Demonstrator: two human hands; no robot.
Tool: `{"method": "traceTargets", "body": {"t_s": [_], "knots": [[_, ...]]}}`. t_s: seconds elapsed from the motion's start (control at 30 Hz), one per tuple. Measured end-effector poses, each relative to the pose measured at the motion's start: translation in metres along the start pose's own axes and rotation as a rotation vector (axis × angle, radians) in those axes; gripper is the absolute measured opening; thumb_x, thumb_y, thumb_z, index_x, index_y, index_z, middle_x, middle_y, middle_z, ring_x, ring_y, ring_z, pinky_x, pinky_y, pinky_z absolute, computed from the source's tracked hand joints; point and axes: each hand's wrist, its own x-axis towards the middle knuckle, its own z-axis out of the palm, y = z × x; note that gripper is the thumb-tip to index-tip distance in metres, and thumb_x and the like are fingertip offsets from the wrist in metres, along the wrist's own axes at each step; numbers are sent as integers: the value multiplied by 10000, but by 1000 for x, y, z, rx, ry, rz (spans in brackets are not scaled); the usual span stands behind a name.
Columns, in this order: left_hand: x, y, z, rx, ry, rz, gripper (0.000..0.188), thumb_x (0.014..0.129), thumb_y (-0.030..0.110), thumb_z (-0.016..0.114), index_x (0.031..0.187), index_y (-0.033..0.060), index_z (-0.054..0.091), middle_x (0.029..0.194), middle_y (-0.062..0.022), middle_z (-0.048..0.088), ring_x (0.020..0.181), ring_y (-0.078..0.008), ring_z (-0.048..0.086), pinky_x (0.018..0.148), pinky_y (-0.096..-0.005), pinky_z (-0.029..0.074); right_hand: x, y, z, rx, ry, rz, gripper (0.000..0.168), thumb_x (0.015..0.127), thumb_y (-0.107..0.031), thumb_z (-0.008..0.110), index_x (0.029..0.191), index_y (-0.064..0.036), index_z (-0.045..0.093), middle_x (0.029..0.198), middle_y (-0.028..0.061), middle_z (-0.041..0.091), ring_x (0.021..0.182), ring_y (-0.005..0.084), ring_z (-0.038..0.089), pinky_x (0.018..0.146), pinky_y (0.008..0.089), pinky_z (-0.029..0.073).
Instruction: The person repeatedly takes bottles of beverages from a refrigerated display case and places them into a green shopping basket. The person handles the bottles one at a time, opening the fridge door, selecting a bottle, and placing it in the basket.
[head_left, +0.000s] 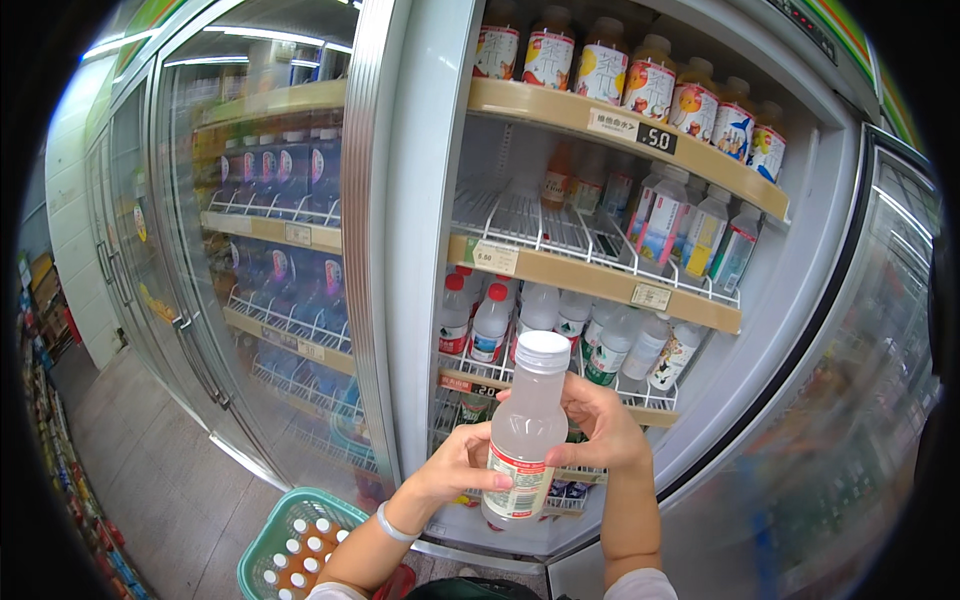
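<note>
A clear plastic bottle of cloudy pale drink (527, 431), with a white cap and a red and cream label, is held nearly upright between both my hands before the open fridge. My left hand (466, 463) grips its lower left side, the thumb across the label; a pale bangle is on that wrist. My right hand (601, 427) holds its right side, fingers behind the neck and thumb by the label's upper edge. Behind the bottle, a shelf (645, 411) carries red-capped water bottles (490, 324) and white-capped bottles (611, 345).
A green plastic basket (259, 551) with several white-capped orange drink bottles (307, 546) stands on the tiled floor at lower left. The open glass door (817, 420) is at right, a closed fridge door (277, 420) at left. Upper shelves hold tea bottles (602, 67) and cartons or bottles (662, 214).
</note>
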Motion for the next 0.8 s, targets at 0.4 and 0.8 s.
{"method": "traceTargets", "body": {"t_s": [0.4, 0.8], "knots": [[-16, -6, 27, 978, 604, 215, 864, 665, 158, 869, 1374, -10, 404, 1236, -148, 593, 1160, -226, 595, 973, -372, 475, 7, 31, 56, -564, 404, -219, 687, 644, -218, 887, 1199, 41, 577, 1089, 174, 647, 963, 286, 666, 835, 370, 531], [-40, 1, 7, 220, 320, 93, 743, 682, 62, 871, 1334, 3, 520, 1201, -56, 618, 1109, -146, 580, 990, -329, 451, 14, 34, 60, -279, 244, -139, 484, 725, -186, 836, 1111, 35, 644, 931, 49, 643, 814, 120, 542, 762, 274, 452]]}}
